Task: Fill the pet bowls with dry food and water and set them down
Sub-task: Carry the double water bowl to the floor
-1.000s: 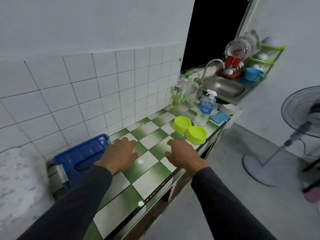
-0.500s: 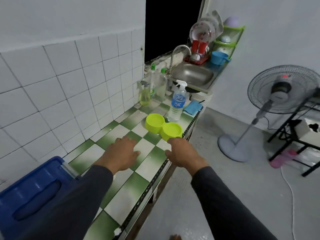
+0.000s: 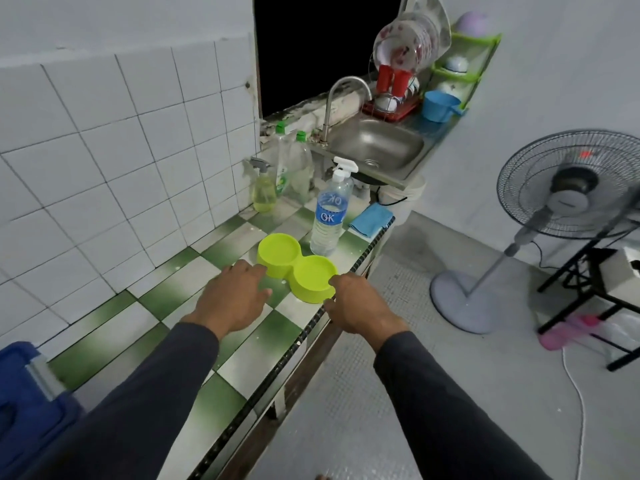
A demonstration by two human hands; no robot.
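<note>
Both hands have come closer to the bowls on the counter, left hand and right hand spread, holding nothing (bowls look empty, so filling remains).

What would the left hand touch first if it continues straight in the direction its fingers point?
Probably the lime double bowl: the left hand points at its nearer-left side, fingertips about at its wall. Whether they already touch is unclear.
</note>
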